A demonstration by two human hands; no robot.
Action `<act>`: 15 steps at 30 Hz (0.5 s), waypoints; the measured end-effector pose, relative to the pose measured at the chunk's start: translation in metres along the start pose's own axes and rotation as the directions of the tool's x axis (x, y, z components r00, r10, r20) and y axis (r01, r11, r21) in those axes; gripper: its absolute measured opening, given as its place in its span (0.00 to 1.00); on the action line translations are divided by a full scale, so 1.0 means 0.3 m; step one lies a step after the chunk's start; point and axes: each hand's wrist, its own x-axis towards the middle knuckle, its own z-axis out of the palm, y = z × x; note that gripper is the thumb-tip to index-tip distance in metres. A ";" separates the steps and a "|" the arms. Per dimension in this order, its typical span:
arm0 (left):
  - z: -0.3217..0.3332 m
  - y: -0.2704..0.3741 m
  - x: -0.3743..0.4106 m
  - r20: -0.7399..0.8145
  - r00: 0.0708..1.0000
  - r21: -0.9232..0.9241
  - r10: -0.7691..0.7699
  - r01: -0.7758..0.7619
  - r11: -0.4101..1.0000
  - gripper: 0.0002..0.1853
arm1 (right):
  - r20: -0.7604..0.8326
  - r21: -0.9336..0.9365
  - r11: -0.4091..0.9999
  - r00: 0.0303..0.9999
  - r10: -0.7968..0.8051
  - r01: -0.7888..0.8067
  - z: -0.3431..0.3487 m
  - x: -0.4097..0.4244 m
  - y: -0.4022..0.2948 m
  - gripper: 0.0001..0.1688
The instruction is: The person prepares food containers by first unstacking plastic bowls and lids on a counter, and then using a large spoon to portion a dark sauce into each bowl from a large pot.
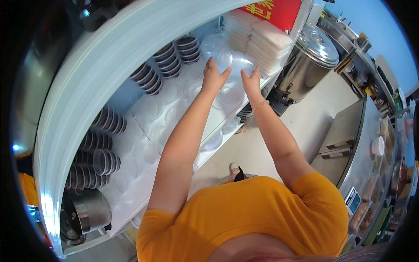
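Both my arms stretch forward over a white shelf that bears many clear round plastic lids or shallow containers. My left hand has thumb and fingers apart, close to clear plastic packaging at the shelf's far end. My right hand, with a beaded bracelet at the wrist, is also spread, just right of the left one. Whether the fingertips touch the plastic is unclear. Stacks of white packs in clear wrap stand just beyond the right hand. Stacked dark-filled round tubs are at the left.
A tall steel urn stands beyond the shelf's right end. At the lower left, a steel pot sits by more stacked tubs. On the right, a steel counter holds a scale, a white cup and food containers.
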 end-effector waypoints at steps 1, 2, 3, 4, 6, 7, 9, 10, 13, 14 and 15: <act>0.035 -0.012 0.051 0.065 0.987 -0.064 -0.144 0.149 0.987 0.41 | 0.033 -0.019 0.999 0.999 0.042 -0.041 -0.012 0.014 -0.010 0.47; 0.053 -0.036 0.101 0.158 0.963 -0.157 -0.218 0.242 0.957 0.41 | 0.078 -0.016 0.999 0.996 0.041 -0.040 -0.014 0.042 -0.008 0.44; 0.072 -0.062 0.153 0.262 0.927 -0.242 -0.268 0.332 0.912 0.42 | 0.112 -0.015 0.999 0.993 0.040 -0.039 -0.027 0.087 0.014 0.42; 0.091 -0.091 0.183 0.374 0.875 -0.308 -0.306 0.429 0.849 0.42 | 0.144 -0.014 0.999 0.988 0.046 -0.045 -0.042 0.115 0.027 0.40; 0.121 -0.160 0.216 0.481 0.841 -0.469 -0.245 0.484 0.739 0.39 | 0.160 0.153 0.985 0.986 0.050 -0.075 -0.035 0.152 0.035 0.37; 0.134 -0.205 0.222 0.526 0.824 -0.536 -0.211 0.514 0.670 0.38 | 0.172 0.238 0.967 0.984 0.050 -0.091 -0.024 0.152 0.029 0.36; 0.146 -0.286 0.228 0.421 0.865 -0.630 -0.273 0.496 0.598 0.33 | 0.203 0.324 0.944 0.979 -0.003 -0.064 0.014 0.118 -0.023 0.34; 0.153 -0.258 0.210 0.382 0.876 -0.681 -0.295 0.482 0.550 0.32 | 0.199 0.355 0.933 0.980 -0.023 -0.050 0.001 0.113 -0.042 0.33; 0.105 -0.101 0.165 0.288 0.915 -0.876 -0.283 0.371 0.308 0.31 | 0.166 0.271 0.930 0.940 -0.299 0.248 -0.083 0.081 -0.152 0.30; 0.079 -0.031 0.146 0.256 0.928 -0.927 -0.270 0.315 0.202 0.30 | 0.031 0.277 0.875 0.907 -0.421 0.397 -0.098 0.082 -0.188 0.25; 0.054 0.007 0.115 0.260 0.935 -0.947 -0.243 0.295 0.123 0.31 | 0.037 0.214 0.827 0.842 -0.538 0.519 -0.132 0.075 -0.234 0.23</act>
